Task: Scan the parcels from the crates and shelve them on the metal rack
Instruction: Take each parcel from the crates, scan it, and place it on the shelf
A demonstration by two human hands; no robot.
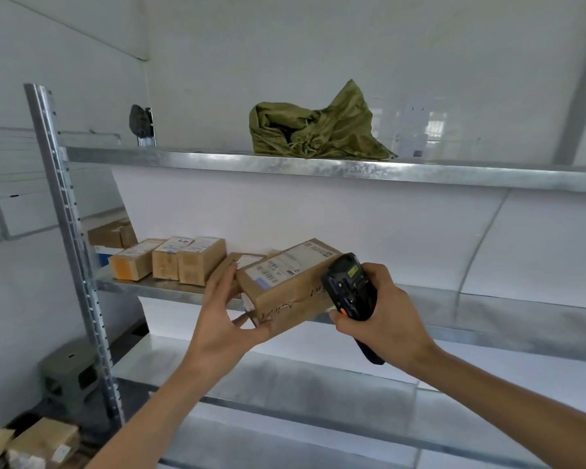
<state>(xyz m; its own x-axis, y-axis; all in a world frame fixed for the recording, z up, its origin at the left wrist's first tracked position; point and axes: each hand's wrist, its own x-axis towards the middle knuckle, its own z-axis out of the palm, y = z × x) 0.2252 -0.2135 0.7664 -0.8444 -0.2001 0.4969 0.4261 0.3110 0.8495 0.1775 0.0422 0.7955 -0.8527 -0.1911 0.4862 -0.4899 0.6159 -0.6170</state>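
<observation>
I see my left hand [222, 311] gripping a brown cardboard parcel [286, 287] at its near left corner, thumb under the edge and fingers up the side, so the box tilts over the front lip of the middle shelf [487, 319] of the metal rack [70, 231]. My right hand [381, 311] is wrapped around a black handheld scanner [349, 287], held just right of the parcel and touching its right end; its small screen glows green and an orange button shows low on its body. The parcel's white shipping label [278, 267] carries barcodes and print too blurred to read. Left of my grip, three small labelled boxes [170, 258] stand side by side on the same shelf, one marked "4-1" as far as I can tell. Above, a crumpled olive sack [318, 130] lies on the top shelf. The wall behind is white; more parcels [38, 445] lie lower left.
</observation>
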